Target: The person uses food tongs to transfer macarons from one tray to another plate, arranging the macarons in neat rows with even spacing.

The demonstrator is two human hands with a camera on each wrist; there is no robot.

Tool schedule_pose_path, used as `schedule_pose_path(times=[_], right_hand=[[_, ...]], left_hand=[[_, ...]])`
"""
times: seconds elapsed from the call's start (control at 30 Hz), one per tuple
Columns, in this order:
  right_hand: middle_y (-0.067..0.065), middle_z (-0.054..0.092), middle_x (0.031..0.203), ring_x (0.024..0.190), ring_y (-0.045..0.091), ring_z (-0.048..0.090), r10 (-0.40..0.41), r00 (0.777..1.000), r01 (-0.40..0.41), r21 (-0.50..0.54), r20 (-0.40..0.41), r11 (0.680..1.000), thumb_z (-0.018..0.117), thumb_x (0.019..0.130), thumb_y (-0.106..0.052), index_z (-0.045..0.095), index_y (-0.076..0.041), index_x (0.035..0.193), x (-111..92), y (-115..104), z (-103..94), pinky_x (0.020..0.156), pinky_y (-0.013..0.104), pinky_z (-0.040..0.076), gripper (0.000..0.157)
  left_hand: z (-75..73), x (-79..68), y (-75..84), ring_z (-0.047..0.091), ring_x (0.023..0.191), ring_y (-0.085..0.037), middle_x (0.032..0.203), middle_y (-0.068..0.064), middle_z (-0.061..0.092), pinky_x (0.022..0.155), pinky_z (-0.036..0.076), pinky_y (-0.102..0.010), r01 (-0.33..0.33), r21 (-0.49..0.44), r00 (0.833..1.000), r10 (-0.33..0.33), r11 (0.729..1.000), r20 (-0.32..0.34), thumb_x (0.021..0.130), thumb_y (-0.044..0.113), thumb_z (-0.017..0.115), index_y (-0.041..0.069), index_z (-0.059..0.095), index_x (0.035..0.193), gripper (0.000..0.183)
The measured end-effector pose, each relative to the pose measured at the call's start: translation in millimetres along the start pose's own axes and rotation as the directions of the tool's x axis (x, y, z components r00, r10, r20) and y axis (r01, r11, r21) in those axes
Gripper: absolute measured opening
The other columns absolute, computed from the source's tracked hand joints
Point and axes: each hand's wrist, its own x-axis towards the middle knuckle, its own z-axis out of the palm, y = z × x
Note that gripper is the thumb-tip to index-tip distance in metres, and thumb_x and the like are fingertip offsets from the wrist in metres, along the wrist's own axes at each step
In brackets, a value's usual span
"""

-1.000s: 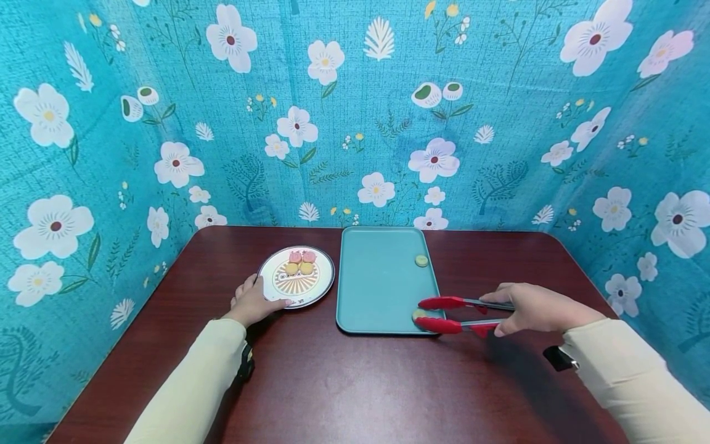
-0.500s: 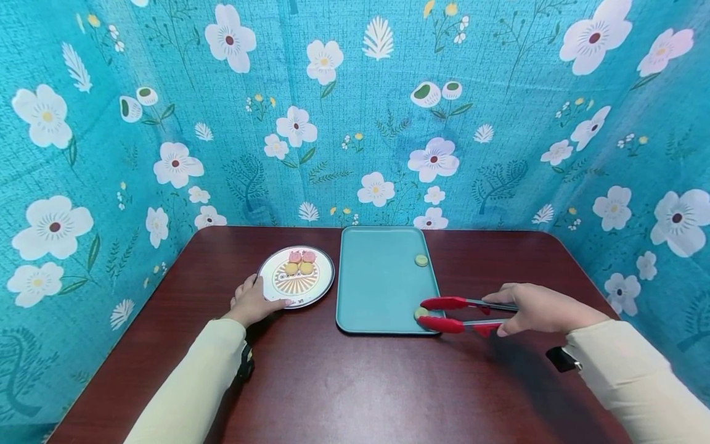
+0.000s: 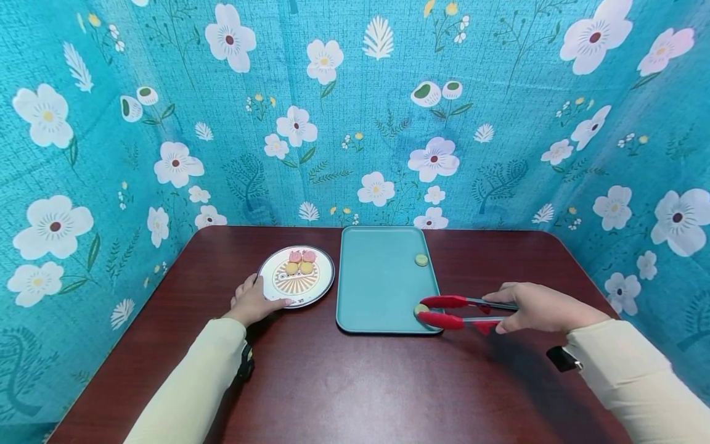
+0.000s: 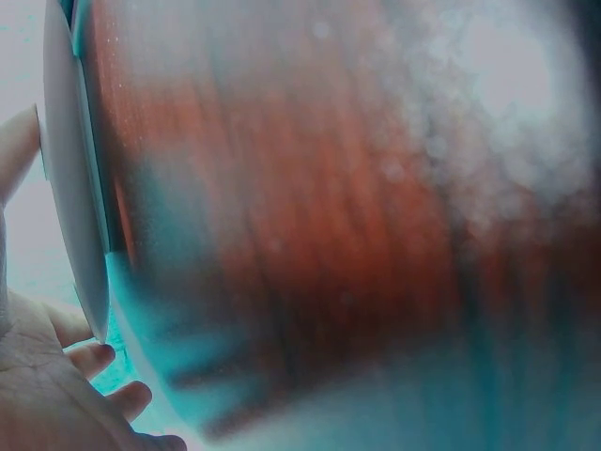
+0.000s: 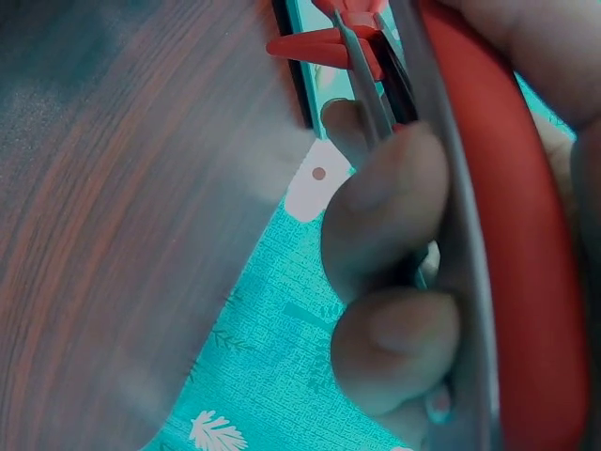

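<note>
My left hand [image 3: 254, 300] holds the rim of a white patterned plate [image 3: 272, 285], thumb over its near edge and fingers at its left side. Two pink pieces [image 3: 302, 257] and two round yellow pieces [image 3: 299, 269] sit in rows on it. The right hand [image 3: 546, 308] grips red-tipped tongs [image 3: 455, 302] that reach over the right edge of a teal tray [image 3: 377, 283]. Their spread tips lie around a small round pale green piece [image 3: 420, 309], partly hidden; whether they pinch it, I cannot tell. A second green piece [image 3: 421, 260] lies farther back on the tray.
Plate and tray stand side by side on a dark red-brown table [image 3: 355, 382], with a narrow gap between them. A blue flowered cloth [image 3: 355, 123] hangs behind the table and along both sides.
The tongs have shifted slightly, and the near green piece has moved a little up the tray, away from its front edge. Left hand and plate have stayed put.
</note>
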Motion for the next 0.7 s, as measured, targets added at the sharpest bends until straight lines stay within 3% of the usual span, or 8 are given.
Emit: schedule_pose_path(times=[0.27,0.7], right_hand=[[0.01,0.063,0.108,0.091,0.022,0.055,-0.022,1.0,0.022,0.01,-0.017,1.0,0.085,0.068,-0.038,0.063,-0.002,0.126,0.4,-0.5,-2.5,0.062,0.03,0.05,0.071],[0.02,0.058,0.117,0.098,0.029,0.053,0.015,0.998,-0.012,0.055,-0.055,0.998,0.085,0.068,-0.04,0.06,-0.001,0.129,9.8,-5.3,-3.4,0.064,0.034,0.054,0.076]], left_hand=[[-1.1,-0.2,0.6,0.011,0.135,-0.048,0.153,-0.027,0.009,0.109,0.013,-0.065,0.003,-0.005,1.0,-0.003,1.0,0.002,0.079,0.055,0.07,-0.007,0.013,0.151,0.11],[0.1,1.0,-1.6,0.011,0.136,-0.048,0.154,-0.027,0.009,0.109,0.014,-0.065,-0.015,-0.009,1.0,0.015,1.0,-0.001,0.08,0.055,0.069,-0.007,0.013,0.15,0.11]])
